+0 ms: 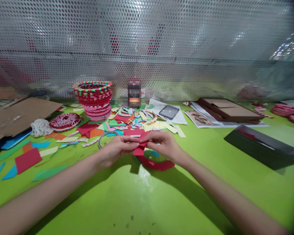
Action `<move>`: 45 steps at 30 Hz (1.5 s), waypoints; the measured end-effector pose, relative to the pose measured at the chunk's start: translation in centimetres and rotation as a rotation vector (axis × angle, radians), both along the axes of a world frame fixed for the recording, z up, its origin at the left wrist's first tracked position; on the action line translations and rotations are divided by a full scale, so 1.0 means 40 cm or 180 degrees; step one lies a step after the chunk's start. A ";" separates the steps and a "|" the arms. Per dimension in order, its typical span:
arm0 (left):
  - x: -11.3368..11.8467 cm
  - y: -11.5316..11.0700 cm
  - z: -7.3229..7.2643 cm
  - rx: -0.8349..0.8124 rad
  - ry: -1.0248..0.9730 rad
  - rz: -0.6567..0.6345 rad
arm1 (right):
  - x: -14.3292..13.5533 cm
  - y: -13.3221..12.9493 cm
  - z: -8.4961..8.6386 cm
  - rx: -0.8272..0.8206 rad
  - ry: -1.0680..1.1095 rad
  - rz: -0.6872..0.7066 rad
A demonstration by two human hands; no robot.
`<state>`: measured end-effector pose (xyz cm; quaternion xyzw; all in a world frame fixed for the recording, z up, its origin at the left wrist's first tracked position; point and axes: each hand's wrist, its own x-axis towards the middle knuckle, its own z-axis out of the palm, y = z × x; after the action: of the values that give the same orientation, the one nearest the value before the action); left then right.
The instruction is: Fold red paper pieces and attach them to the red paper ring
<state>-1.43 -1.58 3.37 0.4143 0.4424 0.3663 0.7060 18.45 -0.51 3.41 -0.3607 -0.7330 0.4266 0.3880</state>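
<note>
My left hand [116, 148] and my right hand [165, 145] meet over the middle of the table, each with its fingers pinched on a piece of red paper [138, 150]. Just beneath the right hand curves a red band [158, 164], part of a ring shape; whether it joins the held paper is hidden by the fingers. Beside the left hand lies a grey roll of tape [107, 134]. Behind both hands spreads a heap of coloured paper scraps [127, 120].
At the back stand stacked striped rings [95, 101], near a red-white coil [65, 121] and white yarn [42, 127]. Cardboard [26, 112] lies left. To the right are a tablet-like device [169, 112], brown boxes [230, 109] and a black box [262, 147]. A perforated metal wall [147, 49] closes the back.
</note>
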 end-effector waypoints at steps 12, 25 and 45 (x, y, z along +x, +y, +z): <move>0.001 0.006 -0.017 0.0623 0.0412 0.0080 | -0.022 0.002 -0.028 -0.0553 0.0320 -0.0141; 0.006 0.000 -0.020 0.0958 0.0694 0.0013 | -0.020 0.007 -0.025 -0.0344 0.0245 -0.0050; 0.017 -0.008 -0.050 0.1005 0.0302 0.0560 | -0.036 -0.039 -0.038 0.1160 0.0008 -0.0590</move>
<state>-0.76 -1.89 1.35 0.4965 0.4467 0.4716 0.5758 17.00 -2.09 1.89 -0.3499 -0.7613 0.2498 0.4855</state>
